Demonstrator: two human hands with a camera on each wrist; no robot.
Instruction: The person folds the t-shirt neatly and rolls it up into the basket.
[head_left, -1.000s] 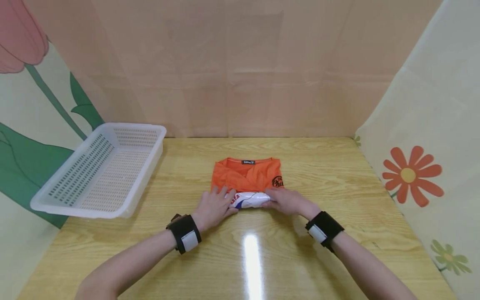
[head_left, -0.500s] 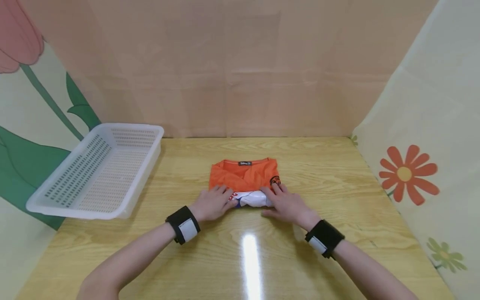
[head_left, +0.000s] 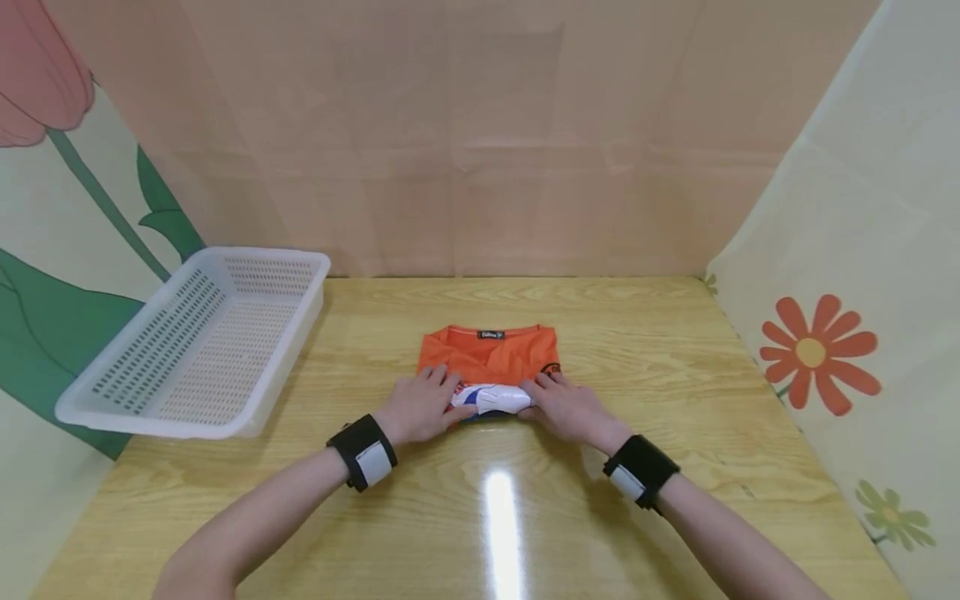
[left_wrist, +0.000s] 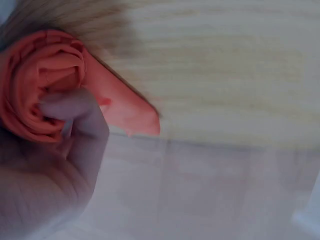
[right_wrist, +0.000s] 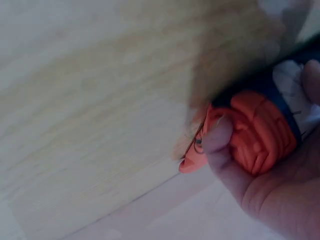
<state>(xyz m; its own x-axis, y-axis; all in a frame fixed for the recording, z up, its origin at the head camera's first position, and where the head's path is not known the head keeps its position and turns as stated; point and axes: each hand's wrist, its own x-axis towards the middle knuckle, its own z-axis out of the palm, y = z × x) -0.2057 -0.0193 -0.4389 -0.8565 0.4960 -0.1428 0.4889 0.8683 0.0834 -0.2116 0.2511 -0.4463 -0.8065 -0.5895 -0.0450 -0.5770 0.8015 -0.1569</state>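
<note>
An orange T-shirt [head_left: 487,354] lies on the table with its neckline and black label at the far side. Its near part is a thick roll [head_left: 491,398], whose outside shows a white and blue print. At the roll's left end, my left hand [head_left: 420,406] grips it; a finger curls into the coiled end [left_wrist: 30,90] in the left wrist view. My right hand [head_left: 570,408] holds the opposite end, its fingers bent around the orange folds [right_wrist: 267,132] in the right wrist view. Past the roll, a short flat stretch of shirt shows.
A white plastic basket [head_left: 281,367] with slotted walls stands at the left of the wooden table [head_left: 420,533]. A pinkish cloth backdrop [head_left: 480,167] rises behind the table's far edge. Flower-patterned sheets [head_left: 825,208] flank both sides.
The roll has turned, shifting its print, and less flat shirt shows beyond it. My right hand loosened half a second ago and has closed around the roll again.
</note>
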